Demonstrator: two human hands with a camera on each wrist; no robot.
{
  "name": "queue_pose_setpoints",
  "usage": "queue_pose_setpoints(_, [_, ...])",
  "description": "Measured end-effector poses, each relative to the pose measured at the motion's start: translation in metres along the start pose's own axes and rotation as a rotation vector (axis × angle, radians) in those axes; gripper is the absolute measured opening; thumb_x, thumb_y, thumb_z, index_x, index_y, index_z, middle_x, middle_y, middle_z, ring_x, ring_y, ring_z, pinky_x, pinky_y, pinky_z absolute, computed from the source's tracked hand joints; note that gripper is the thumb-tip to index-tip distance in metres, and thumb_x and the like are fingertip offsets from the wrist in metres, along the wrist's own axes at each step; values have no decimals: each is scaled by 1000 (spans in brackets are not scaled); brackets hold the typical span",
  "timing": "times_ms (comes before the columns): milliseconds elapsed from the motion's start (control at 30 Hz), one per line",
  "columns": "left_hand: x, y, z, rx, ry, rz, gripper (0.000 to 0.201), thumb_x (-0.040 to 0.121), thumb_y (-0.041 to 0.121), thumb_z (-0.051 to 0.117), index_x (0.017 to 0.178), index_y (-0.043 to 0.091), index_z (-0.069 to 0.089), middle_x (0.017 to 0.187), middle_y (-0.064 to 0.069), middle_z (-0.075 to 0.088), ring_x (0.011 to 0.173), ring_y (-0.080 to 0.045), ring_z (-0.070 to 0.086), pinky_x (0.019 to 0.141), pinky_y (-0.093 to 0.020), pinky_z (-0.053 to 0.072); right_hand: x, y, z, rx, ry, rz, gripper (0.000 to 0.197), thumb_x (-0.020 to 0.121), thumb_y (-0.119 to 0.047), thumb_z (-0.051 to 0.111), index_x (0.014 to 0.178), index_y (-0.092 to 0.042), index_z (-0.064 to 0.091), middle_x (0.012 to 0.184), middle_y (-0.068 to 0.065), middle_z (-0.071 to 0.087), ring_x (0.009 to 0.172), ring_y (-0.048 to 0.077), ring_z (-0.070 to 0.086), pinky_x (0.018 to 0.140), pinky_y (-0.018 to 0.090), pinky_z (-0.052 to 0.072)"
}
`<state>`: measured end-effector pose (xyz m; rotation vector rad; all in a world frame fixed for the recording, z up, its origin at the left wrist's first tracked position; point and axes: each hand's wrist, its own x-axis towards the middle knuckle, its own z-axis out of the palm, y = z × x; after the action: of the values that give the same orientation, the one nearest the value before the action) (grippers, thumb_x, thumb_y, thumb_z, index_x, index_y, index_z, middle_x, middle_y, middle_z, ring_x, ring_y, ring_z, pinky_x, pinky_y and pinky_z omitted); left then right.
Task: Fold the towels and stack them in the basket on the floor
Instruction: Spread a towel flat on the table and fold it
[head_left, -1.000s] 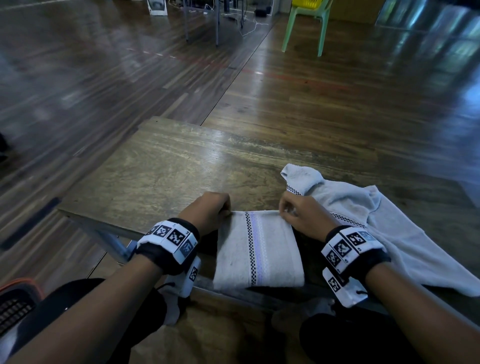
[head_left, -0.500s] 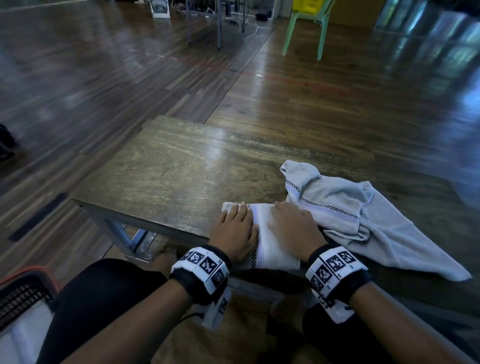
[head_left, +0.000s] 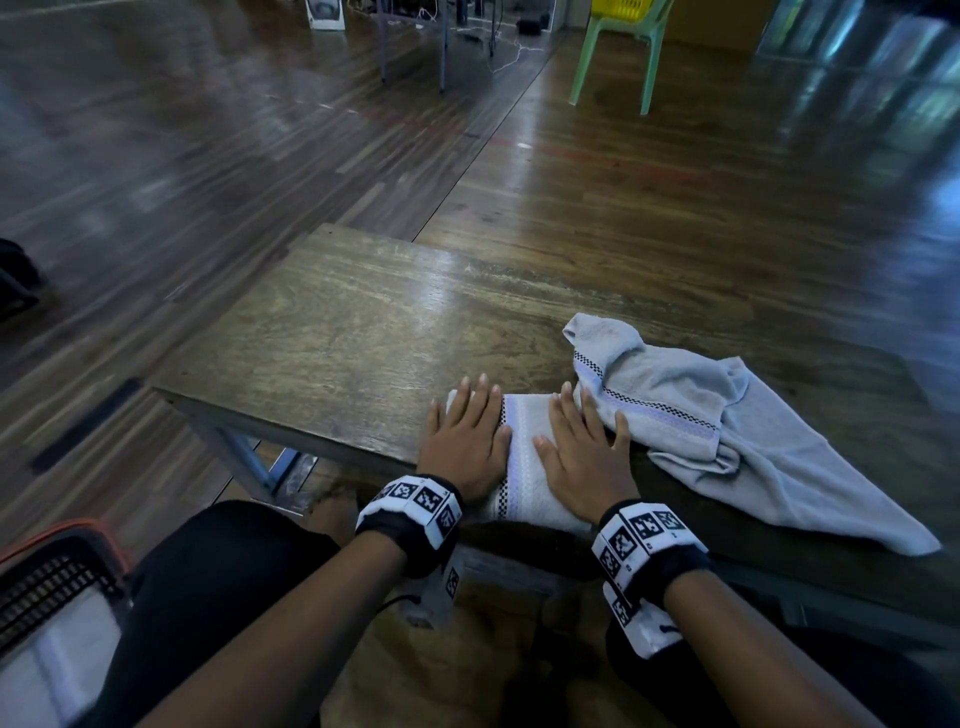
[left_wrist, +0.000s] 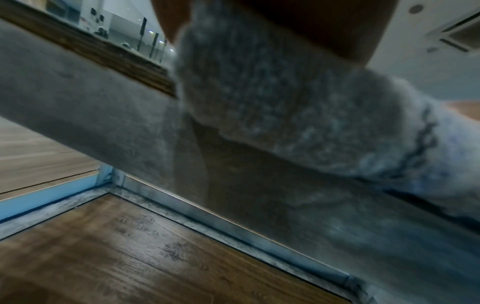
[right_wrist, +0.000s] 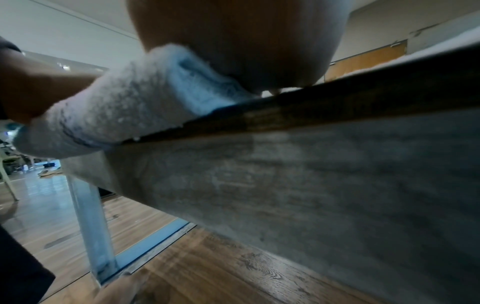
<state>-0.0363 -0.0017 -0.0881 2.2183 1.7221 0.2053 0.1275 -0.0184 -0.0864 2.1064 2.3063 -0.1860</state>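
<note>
A folded grey towel (head_left: 524, 457) with a checkered and lilac band lies at the near edge of the wooden table (head_left: 337, 332). My left hand (head_left: 465, 431) lies flat on its left half, fingers straight. My right hand (head_left: 584, 441) lies flat on its right half, fingers spread. A second, unfolded grey towel (head_left: 727, 431) is crumpled just to the right, touching my right fingers. The basket (head_left: 57, 587) stands on the floor at the lower left with white cloth inside. Both wrist views show the folded towel (left_wrist: 298, 107) (right_wrist: 124, 111) overhanging the table edge under my palms.
The left and far parts of the tabletop are bare. My knees sit under the near edge. A metal table leg (right_wrist: 91, 224) stands at the left front corner. A green plastic chair (head_left: 623, 47) and other table legs stand far back on the wooden floor.
A second ago both hands pinched the towel's far corners. They folded it toward me and now lie flat on the shorter folded towel, fingers straightened.
</note>
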Motion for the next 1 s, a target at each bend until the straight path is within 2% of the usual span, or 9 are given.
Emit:
queue_pose_setpoints(100, [3, -10, -6, -20, -4, -63, 54, 99, 39, 16, 150, 25, 1, 158, 6, -7, 146, -20, -7, 116, -47, -4, -5, 2, -3, 5, 19, 15, 71, 86, -52, -8, 150, -23, 2, 158, -8, -8, 144, 11, -14, 113, 50, -10])
queue_pose_setpoints(233, [-1, -26, -16, -74, -34, -181, 54, 100, 39, 15, 150, 22, 4, 159, 2, 1, 146, -20, -2, 117, -45, -3, -14, 11, -16, -5, -3, 56, 55, 99, -44, 16, 149, -22, 10, 159, -5, 2, 146, 13, -5, 112, 50, -7])
queue_pose_setpoints(333, [-12, -30, -25, -127, 42, -191, 51, 99, 37, 24, 146, 17, 20, 154, -4, 25, 142, -23, 19, 116, -46, 13, -18, 20, -26, 17, 119, 93, 44, 97, -41, 31, 137, -25, 39, 148, 1, 34, 137, 18, 23, 108, 44, 4])
queue_pose_setpoints(433, [-20, -34, -35, -141, 116, -218, 47, 95, 41, 37, 133, 14, 43, 134, -8, 49, 124, -27, 42, 105, -44, 34, -16, 22, -35, 106, 130, 166, 34, 95, -37, 35, 116, -24, 59, 123, 2, 55, 119, 22, 41, 101, 43, 18])
queue_pose_setpoints(567, [-21, -40, -40, -269, 18, -322, 35, 87, 48, 49, 99, 18, 61, 96, -3, 66, 88, -22, 62, 84, -40, 52, -15, 20, -39, 258, -19, 239, 39, 94, -44, 34, 108, -26, 65, 116, 3, 62, 116, 24, 48, 98, 44, 22])
queue_pose_setpoints(767, [-12, -38, -36, -264, -32, -295, 24, 83, 43, 57, 78, 20, 55, 81, -3, 65, 77, -21, 62, 72, -34, 51, -10, 20, -42, 443, -86, 307, 35, 89, -51, 47, 95, -23, 67, 100, -7, 67, 107, 19, 55, 103, 46, 20])
queue_pose_setpoints(867, [-5, -39, -33, -277, -29, -299, 26, 81, 44, 57, 70, 21, 53, 76, -1, 63, 75, -22, 61, 70, -34, 50, -2, 25, -35, 532, -105, 325, 39, 86, -51, 52, 86, -17, 71, 90, -4, 69, 92, 17, 57, 104, 49, 28])
queue_pose_setpoints(933, [-1, -39, -32, -317, -39, -291, 28, 80, 42, 58, 64, 20, 52, 69, -1, 61, 75, -23, 61, 68, -33, 48, 4, 28, -30, 613, -107, 331, 41, 82, -50, 57, 78, -11, 71, 83, 0, 71, 85, 19, 61, 98, 50, 37])
queue_pose_setpoints(1000, [2, -38, -32, -359, -55, -292, 31, 78, 40, 57, 59, 17, 51, 62, -1, 58, 71, -23, 61, 64, -33, 46, 6, 28, -29, 693, -122, 338, 43, 81, -44, 59, 71, -3, 66, 74, 6, 68, 79, 25, 63, 85, 41, 44])
